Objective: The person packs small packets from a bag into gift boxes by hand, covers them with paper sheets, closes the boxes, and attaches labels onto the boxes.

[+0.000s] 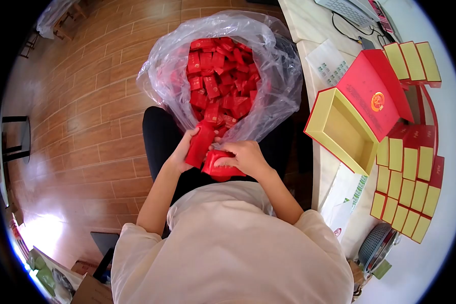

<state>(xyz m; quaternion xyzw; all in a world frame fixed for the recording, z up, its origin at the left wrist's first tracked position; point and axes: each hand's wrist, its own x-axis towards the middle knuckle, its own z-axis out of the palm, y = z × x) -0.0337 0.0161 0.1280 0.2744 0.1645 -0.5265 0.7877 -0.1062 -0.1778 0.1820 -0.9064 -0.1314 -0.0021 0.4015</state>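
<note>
A large clear plastic bag stands open in front of my knees, full of small red packets with faint gold print. Close to my lap, at the bag's near edge, my left hand is closed around a red packet held lengthwise. Just beside it, my right hand grips another red packet, thumb lying across its top. More red shows beneath that packet, but I cannot tell how many pieces are there. Some of the fingers are hidden behind the packets.
On the table at my right lies an open red box with a yellow inside. Stacked red-and-yellow boxes stand farther right. A grey basket sits near the table's close end. Wooden-look floor extends to the left.
</note>
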